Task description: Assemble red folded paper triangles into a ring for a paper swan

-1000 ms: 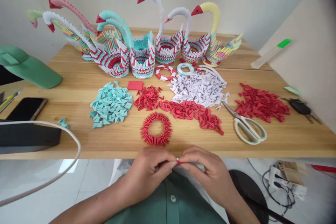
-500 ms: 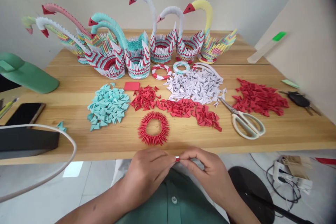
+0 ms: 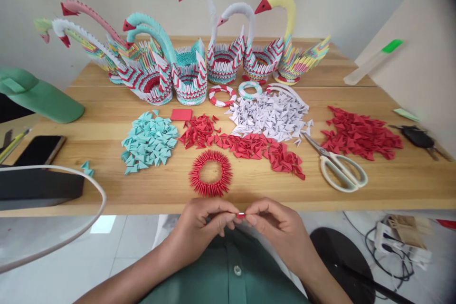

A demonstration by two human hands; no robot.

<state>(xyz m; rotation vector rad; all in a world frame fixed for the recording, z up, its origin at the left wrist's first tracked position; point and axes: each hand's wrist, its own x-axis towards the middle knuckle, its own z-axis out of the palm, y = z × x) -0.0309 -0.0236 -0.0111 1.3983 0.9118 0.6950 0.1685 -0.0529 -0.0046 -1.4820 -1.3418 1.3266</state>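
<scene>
Between the fingertips of both hands is a small red folded paper piece (image 3: 241, 215) with a pale spot on its upper edge. My left hand (image 3: 210, 221) pinches its left end, and my right hand (image 3: 274, 223) pinches its right end. Both hands are in front of the table's near edge. Just beyond them on the table lies a spiky ring of red paper pieces (image 3: 195, 174). Loose red paper pieces (image 3: 249, 146) are strewn behind it, with a pile of white pieces (image 3: 272, 114) farther back and turquoise pieces (image 3: 149, 142) at the left.
Several folded paper swans (image 3: 224, 64) stand along the back. Scissors (image 3: 344, 171) lie at the right, beside another red pile (image 3: 359, 133) and keys (image 3: 418, 137). A green bottle (image 3: 41, 95), a phone (image 3: 40, 151) and a white cable (image 3: 99, 187) are at the left.
My left hand's fingers have shifted and spread a little, showing more of the red piece. The whole view has moved slightly. Things on the table stay in place.
</scene>
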